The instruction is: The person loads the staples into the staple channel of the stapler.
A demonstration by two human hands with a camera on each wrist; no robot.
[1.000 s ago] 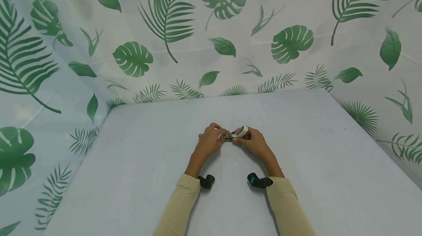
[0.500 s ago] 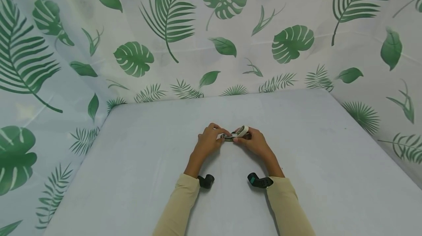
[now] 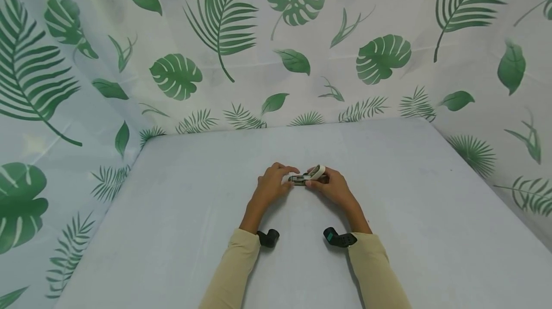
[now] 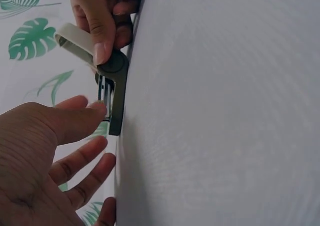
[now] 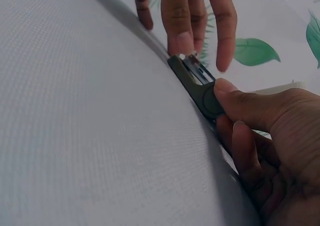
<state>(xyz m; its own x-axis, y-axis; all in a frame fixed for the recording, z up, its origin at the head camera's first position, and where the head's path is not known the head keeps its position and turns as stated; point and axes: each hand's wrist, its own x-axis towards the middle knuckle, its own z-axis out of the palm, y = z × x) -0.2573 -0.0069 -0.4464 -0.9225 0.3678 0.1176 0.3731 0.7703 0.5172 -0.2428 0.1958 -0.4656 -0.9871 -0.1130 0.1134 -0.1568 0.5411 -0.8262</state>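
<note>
A small stapler with a dark green base (image 4: 118, 101) stands on the table between both hands, its cream top cover (image 3: 318, 172) swung up and back. The metal staple channel (image 5: 199, 69) lies exposed along the base. My right hand (image 3: 336, 187) pinches the stapler at its hinge end, thumb on the near side; its other fingers are partly hidden behind. My left hand (image 3: 271, 185) is at the front end, thumb tip touching or very near the channel's end. Its index finger is lifted off, and the remaining fingers are spread loosely.
The white table (image 3: 172, 232) stretches around the hands. A white cloth with green leaf prints (image 3: 297, 62) hangs behind it and at both sides. Each wrist wears a black strapped camera, one left camera (image 3: 269, 238) and one right camera (image 3: 338, 237).
My left index finger has risen off the staple channel, and the left hand has shifted slightly leftward, leaving more of the channel showing. The right hand and the stapler stay in place.
</note>
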